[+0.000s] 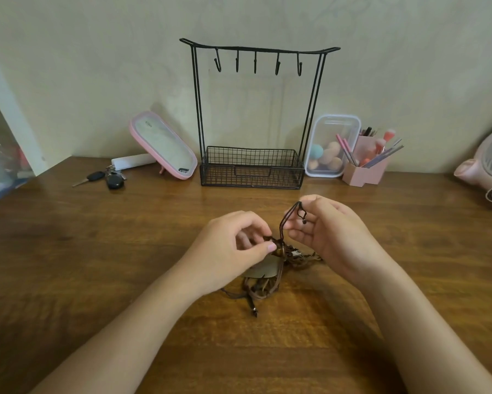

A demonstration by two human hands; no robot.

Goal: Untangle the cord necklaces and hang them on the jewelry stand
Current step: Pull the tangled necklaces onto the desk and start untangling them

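A tangle of brown cord necklaces [263, 285] lies on the wooden table [97, 251] in front of me. My left hand [233, 245] pinches the knotted middle of the bundle between thumb and fingers. My right hand [324, 231] holds up a dark cord loop with a small bead end, lifted above the tangle. Loose cord ends trail toward me on the table. The black wire jewelry stand [253, 115] rises at the back against the wall, with several bare hooks along its top bar and a mesh basket at its base.
A pink-framed mirror [165, 146] leans left of the stand, with keys [108, 177] and a white tube beside it. A clear box of sponges [328, 146] and a pink brush holder [365, 166] are to the right. A pink fan [489, 166] sits far right.
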